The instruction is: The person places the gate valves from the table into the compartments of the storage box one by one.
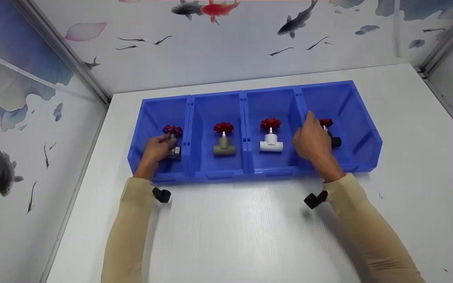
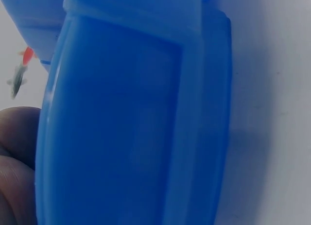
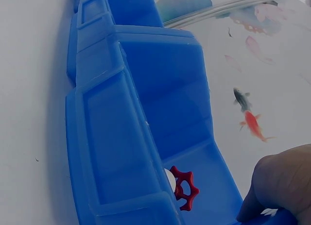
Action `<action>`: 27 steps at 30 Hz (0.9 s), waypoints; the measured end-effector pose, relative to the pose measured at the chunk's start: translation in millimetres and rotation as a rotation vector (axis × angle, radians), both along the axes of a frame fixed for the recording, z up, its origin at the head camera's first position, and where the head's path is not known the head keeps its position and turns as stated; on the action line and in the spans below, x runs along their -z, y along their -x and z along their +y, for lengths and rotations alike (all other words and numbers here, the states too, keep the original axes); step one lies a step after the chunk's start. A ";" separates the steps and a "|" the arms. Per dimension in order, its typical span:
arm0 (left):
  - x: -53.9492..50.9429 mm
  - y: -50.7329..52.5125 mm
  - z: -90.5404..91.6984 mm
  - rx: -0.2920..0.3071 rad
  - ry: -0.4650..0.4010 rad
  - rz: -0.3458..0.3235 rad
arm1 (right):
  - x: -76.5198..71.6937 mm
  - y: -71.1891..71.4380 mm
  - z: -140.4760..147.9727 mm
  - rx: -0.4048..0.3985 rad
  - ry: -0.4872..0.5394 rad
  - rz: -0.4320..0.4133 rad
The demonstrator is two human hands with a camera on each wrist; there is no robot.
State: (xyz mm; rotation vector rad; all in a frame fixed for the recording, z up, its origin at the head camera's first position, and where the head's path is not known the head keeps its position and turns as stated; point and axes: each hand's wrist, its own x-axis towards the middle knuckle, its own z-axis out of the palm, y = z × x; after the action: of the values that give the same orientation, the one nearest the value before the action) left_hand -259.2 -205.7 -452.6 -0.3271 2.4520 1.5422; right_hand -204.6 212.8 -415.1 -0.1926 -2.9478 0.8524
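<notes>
In the leftmost blue bin, my left hand (image 1: 157, 148) pinches a valve by the stem just below its red handwheel (image 1: 172, 129). A metal end (image 1: 175, 152) of that valve shows beside the hand, and the rest is covered. My right hand (image 1: 313, 138) lies over the divider between the two right-hand bins. Close beside it in the rightmost bin is a valve with a red handwheel (image 1: 326, 122) and black body (image 1: 335, 141), partly hidden. What the right fingertips hold or touch is hidden. The left wrist view shows left fingers (image 2: 17, 171) behind a bin wall.
A tan valve (image 1: 223, 148) stands in the second bin and a white valve (image 1: 271, 145) in the third, each with a red wheel. The joined blue bins (image 1: 218, 177) sit on a white table (image 1: 230, 228). Walls with printed fish (image 1: 295, 23) enclose its back and sides.
</notes>
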 end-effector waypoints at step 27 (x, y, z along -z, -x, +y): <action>-0.9 -3.4 1.6 0.022 0.030 0.031 | 1.3 -1.0 1.4 -0.009 0.015 0.016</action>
State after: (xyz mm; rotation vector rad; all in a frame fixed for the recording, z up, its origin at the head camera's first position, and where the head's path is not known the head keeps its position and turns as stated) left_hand -255.7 -204.1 -451.7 -0.2822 2.4959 1.5137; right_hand -203.5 214.2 -416.4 -0.1719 -2.9303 0.8727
